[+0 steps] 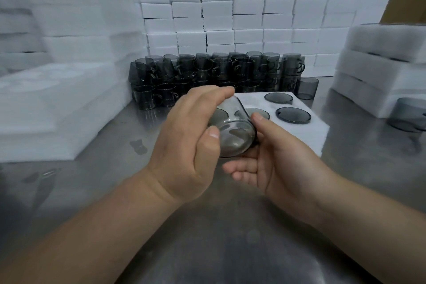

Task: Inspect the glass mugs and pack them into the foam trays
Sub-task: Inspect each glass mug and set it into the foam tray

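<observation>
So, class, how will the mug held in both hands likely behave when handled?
The mug is glass, so probably rigid and fragile. Its smooth round wall may slip, or roll on the steel table.

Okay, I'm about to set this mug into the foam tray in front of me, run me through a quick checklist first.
1. Grip: left hand wraps over the glass mug, and right hand cups it from below with the thumb on the glass. Ok.
2. Glass free of chips or cracks: too blurred to judge. Cannot tell.
3. Mug upright for seating: it lies tilted, with one round end toward the camera. Not ok.
4. Free pocket in the foam tray: the far pockets hold seated mugs, and the hands hide the near ones. Cannot tell.
5. Path: the tray sits just beyond the hands with nothing between. Ok.
</observation>
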{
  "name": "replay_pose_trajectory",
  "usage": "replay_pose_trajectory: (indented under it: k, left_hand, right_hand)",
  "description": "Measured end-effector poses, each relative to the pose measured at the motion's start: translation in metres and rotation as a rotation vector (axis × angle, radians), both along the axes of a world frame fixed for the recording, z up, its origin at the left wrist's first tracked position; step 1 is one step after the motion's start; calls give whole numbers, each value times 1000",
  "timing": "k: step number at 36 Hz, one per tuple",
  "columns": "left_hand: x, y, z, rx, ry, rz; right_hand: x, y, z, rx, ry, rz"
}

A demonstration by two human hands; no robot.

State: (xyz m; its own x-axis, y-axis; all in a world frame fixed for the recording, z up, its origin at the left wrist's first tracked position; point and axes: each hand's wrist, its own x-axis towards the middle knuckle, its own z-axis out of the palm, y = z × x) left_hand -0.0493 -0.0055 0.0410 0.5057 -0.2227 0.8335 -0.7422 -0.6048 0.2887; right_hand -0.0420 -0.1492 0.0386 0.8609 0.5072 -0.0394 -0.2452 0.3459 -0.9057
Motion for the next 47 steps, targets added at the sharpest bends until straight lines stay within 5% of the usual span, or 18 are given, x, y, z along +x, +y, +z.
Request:
replay_pose_trajectory:
  k: [10, 21, 38, 47]
  left_hand:
    - [2, -1, -3, 23, -39, -48]
    - [0, -2, -5, -187, 103, 79]
    - [5, -1, -6, -144, 217, 102]
    - [8, -4, -12, -312, 282, -26]
  right_hand:
    - [-1, -2, 1, 115, -84, -56]
    - [0, -4, 5, 164, -243, -284]
    - [-5, -2, -1, -116, -557, -399]
    - [-6, -2, 0, -97, -611, -386]
